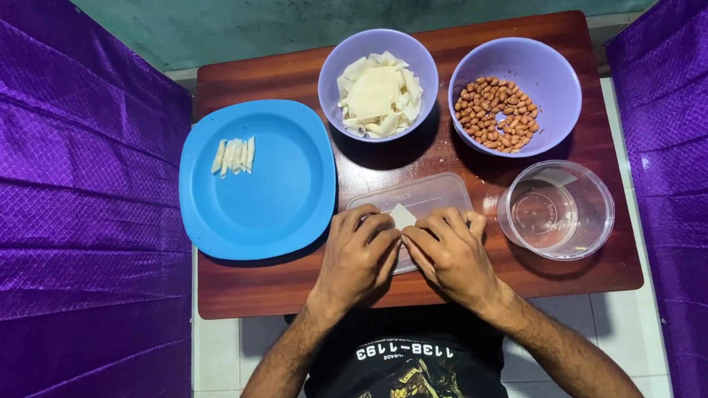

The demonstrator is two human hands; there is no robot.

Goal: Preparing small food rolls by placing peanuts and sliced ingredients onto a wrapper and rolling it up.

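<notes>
Left hand (358, 258) and right hand (451, 254) pinch a small white wrapper square (402, 216) together, mid-fold; finished rolls (234, 156) lie far left; next needs tight rolling

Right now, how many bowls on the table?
2, both lilac: one with pale wrappers at back centre, one with peanuts at back right. None seems hidden.

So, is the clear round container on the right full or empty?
It looks empty: through the clear round container only its bottom and the table show.
</notes>
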